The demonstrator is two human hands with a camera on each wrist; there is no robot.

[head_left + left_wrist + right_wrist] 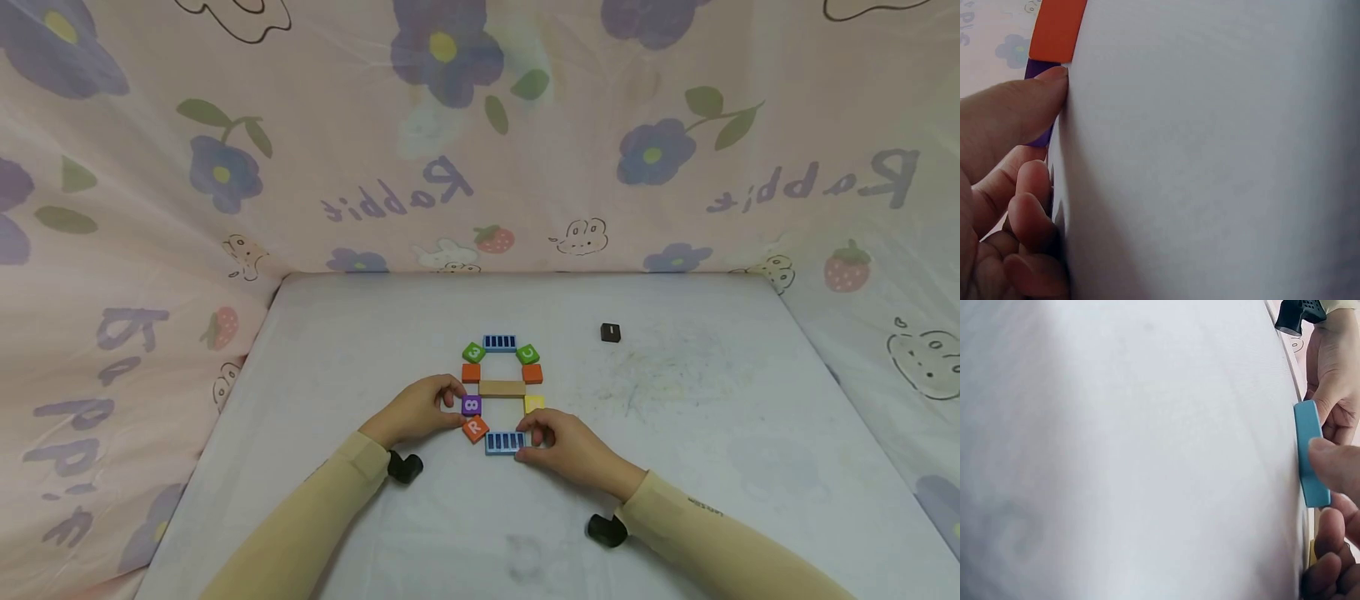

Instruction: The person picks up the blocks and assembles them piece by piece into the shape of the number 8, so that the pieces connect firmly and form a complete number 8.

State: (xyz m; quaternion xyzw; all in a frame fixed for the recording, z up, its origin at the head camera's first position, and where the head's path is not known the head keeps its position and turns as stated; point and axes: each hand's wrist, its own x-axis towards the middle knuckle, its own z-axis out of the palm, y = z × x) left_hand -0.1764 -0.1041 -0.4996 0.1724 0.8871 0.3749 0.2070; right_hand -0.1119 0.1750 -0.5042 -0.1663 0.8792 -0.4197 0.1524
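My left hand (pixel 420 408) pinches the left side of a purple block (pixel 471 406) marked 8, thumb and index finger at its near and far edges. Just below it lies a tilted orange block (pixel 476 429) marked R. The right hand (pixel 566 442) pinches the right end of a blue striped block (pixel 504 443), its thumb on the near side (pixel 1312 456). Above those fingers a yellow block (pixel 534 403) is partly hidden. The blocks form a two-part ring on the table, with a wooden bar (pixel 502 388) across its middle.
Farther back in the ring are two plain orange blocks (pixel 471 373), green blocks (pixel 528 354) and another blue striped block (pixel 499 342). A black block (pixel 611 332) lies apart at the back right. Patterned cloth (pixel 525 150) hangs behind the white table (pixel 375 317).
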